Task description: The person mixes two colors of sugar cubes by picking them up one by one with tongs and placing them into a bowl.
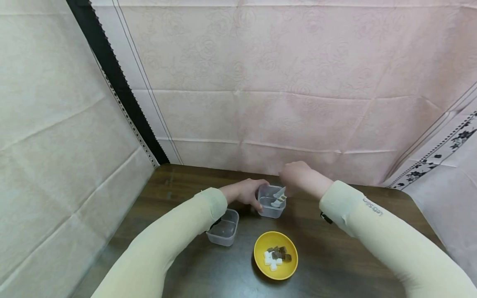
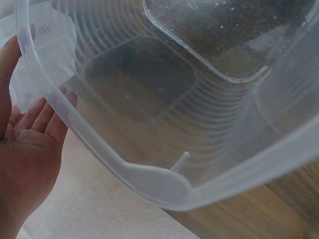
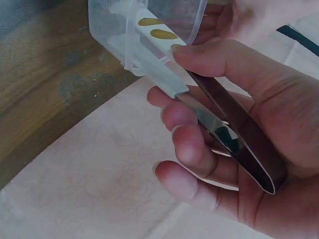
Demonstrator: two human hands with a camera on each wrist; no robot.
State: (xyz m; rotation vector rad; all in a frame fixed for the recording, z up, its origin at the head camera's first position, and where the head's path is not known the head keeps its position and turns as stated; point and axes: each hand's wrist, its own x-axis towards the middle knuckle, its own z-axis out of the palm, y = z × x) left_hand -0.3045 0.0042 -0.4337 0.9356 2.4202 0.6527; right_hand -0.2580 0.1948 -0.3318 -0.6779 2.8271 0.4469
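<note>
With thumb and fingers spread around its left side, my left hand (image 1: 250, 192) grips a clear plastic container (image 1: 271, 212). This container (image 2: 47, 55) also shows beyond the hand in the left wrist view. My right hand (image 1: 298, 178) holds a pair of metal tongs (image 3: 239, 119) with white tips, one marked with yellow ovals. The tongs' tips reach into the held container, their arms slightly apart. Nothing shows between the tips. A second clear container (image 1: 223, 231) stands under my left wrist and fills much of the left wrist view.
In front of the containers, a yellow bowl (image 1: 258, 260) holds several white and brown cubes. Everything stands on a dark wooden table (image 1: 335, 256). Pale patterned cloth (image 1: 283, 82) rises behind the table and along its sides.
</note>
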